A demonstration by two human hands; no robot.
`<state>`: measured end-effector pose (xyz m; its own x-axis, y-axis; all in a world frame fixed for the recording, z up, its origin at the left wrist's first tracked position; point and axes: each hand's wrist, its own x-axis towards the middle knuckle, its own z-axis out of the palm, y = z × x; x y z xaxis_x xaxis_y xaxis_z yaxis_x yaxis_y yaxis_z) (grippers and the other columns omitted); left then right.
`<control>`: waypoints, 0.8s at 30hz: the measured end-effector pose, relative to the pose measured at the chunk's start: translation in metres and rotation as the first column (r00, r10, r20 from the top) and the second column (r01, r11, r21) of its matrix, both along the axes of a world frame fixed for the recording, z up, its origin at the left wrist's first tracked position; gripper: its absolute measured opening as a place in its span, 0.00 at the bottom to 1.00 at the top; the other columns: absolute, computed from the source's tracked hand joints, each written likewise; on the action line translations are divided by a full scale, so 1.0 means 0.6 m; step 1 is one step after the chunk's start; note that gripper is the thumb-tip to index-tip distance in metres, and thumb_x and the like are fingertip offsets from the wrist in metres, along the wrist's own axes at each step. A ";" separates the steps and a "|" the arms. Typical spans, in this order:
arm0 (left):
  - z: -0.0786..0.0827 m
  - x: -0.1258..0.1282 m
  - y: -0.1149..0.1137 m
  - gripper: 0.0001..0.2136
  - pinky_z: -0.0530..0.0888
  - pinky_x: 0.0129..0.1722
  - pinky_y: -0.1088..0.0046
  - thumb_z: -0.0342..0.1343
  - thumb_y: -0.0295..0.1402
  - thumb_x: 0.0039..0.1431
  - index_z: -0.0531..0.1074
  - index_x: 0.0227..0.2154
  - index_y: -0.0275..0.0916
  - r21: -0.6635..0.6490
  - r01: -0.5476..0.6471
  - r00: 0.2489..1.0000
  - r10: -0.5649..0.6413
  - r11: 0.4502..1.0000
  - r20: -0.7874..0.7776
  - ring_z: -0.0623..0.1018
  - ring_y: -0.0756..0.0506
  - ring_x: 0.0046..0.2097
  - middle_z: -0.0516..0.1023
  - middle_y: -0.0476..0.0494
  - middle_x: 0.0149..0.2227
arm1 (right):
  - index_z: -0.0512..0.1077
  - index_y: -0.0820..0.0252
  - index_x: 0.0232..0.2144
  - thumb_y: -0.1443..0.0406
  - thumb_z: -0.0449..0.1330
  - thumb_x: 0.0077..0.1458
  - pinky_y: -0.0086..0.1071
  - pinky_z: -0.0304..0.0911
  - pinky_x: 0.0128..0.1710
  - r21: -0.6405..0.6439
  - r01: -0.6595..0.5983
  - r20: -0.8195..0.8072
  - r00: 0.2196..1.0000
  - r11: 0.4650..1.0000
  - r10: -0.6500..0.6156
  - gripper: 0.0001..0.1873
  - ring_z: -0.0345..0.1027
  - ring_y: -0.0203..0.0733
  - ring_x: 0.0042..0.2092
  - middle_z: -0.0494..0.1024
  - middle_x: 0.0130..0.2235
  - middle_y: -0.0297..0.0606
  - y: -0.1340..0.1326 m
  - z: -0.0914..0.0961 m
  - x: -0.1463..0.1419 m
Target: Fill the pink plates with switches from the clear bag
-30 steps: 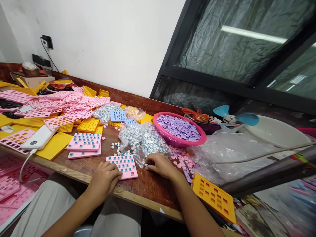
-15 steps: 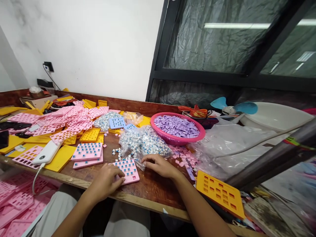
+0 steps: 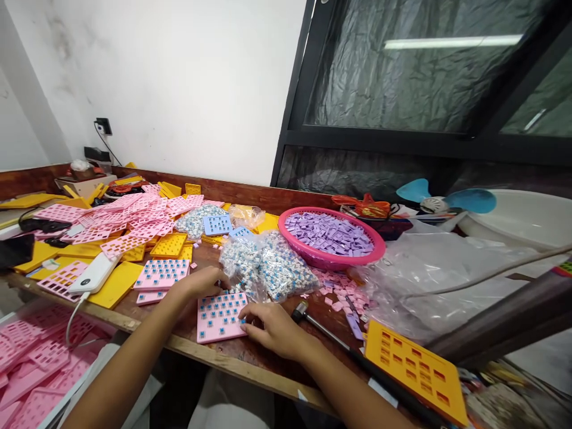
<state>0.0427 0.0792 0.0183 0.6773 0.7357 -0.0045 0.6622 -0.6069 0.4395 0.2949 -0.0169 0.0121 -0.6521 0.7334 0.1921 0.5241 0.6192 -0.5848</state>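
Observation:
A pink keypad plate (image 3: 222,335) set with rows of blue-and-white key switches lies near the table's front edge. My right hand (image 3: 268,326) is closed at the plate's right edge, with index finger and thumb by the switches there. Behind the plate, my left hand (image 3: 206,282) curls its fingers down by the loose switches; its fingertips are partly hidden, and what they hold is too small to make out. Clear bags of key switches (image 3: 283,268) sit just beyond both hands. A mallet (image 3: 300,311) with a long black handle lies to the right of my right hand.
Two switch-filled pink plates (image 3: 161,273) are stacked at left, near a white power bank (image 3: 95,274) on yellow sheets. A pink basket (image 3: 330,262) of purple keycaps stands behind, with loose pink keycaps (image 3: 342,295) beside it. A yellow plate (image 3: 413,369) lies at front right.
My left hand has moved off the plate to behind it. My right hand has come from the bag to the plate's right edge. The mallet head now shows, and the view has shifted slightly.

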 end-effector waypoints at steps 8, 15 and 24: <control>-0.003 0.006 0.006 0.16 0.72 0.40 0.74 0.61 0.23 0.51 0.83 0.40 0.47 -0.015 0.020 1.000 -0.020 1.000 -0.001 0.81 0.44 0.38 0.85 0.49 0.38 | 0.81 0.55 0.39 0.64 0.65 0.60 0.32 0.64 0.46 0.029 -0.030 0.017 0.999 0.999 0.030 0.05 0.72 0.43 0.45 0.78 0.42 0.39 0.007 -0.012 -0.003; -0.008 0.016 0.007 0.09 0.70 0.35 0.75 0.62 0.26 0.53 0.83 0.35 0.44 -0.026 -0.006 1.000 0.007 1.000 0.018 0.81 0.44 0.35 0.85 0.47 0.35 | 0.81 0.56 0.36 0.64 0.64 0.60 0.32 0.63 0.43 0.071 -0.023 0.132 0.991 0.997 0.014 0.05 0.73 0.43 0.41 0.82 0.38 0.38 0.007 0.002 0.011; 0.020 0.007 -0.072 0.10 0.70 0.41 0.73 0.55 0.32 0.63 0.79 0.44 0.41 0.103 -0.123 0.977 0.102 0.987 0.185 0.79 0.44 0.41 0.82 0.44 0.41 | 0.81 0.56 0.34 0.64 0.65 0.60 0.32 0.64 0.43 -0.019 -0.031 0.052 0.998 0.999 0.032 0.04 0.74 0.42 0.40 0.83 0.37 0.36 0.008 -0.006 0.006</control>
